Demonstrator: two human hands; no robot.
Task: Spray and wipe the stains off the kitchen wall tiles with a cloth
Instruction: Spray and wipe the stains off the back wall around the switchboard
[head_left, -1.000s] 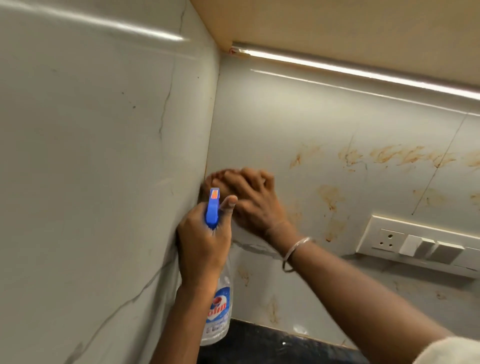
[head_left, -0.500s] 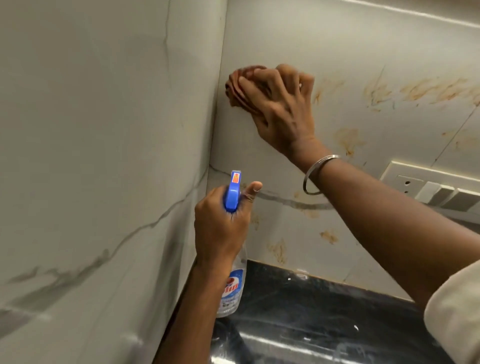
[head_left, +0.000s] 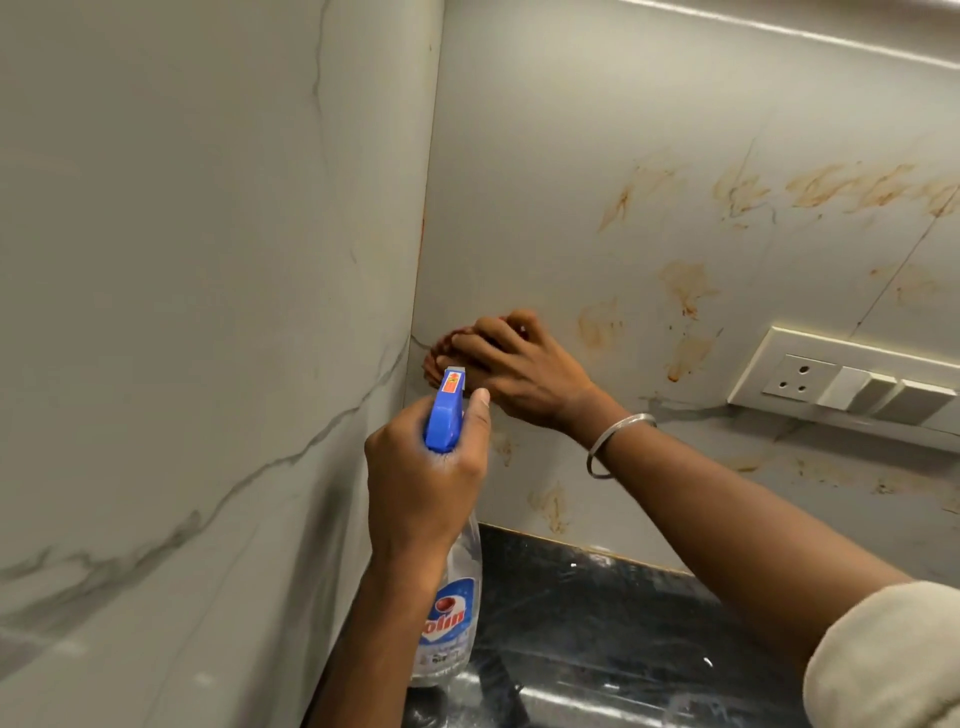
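Observation:
My right hand (head_left: 519, 371) presses a bunched reddish-brown cloth (head_left: 436, 353) against the pale wall tile (head_left: 519, 156) close to the inner corner. Only the cloth's left edge shows past my curled fingers. My left hand (head_left: 423, 483) grips the neck of a clear spray bottle (head_left: 451, 618) with a blue trigger head (head_left: 445, 415), held upright just below the cloth, thumb up beside the head. Orange-brown stains (head_left: 685, 286) streak the tile to the right of my right hand, and smaller ones (head_left: 550, 506) sit lower down.
A white switch and socket plate (head_left: 841, 387) is mounted on the wall at the right. A dark glossy countertop (head_left: 597, 639) lies below. The left wall (head_left: 182, 260) is pale tile with grey veins and meets the back wall at the corner.
My right hand has slid the cloth down the tile along the corner, from well above the bottle to just above its head. The left hand still holds the bottle in the same spot.

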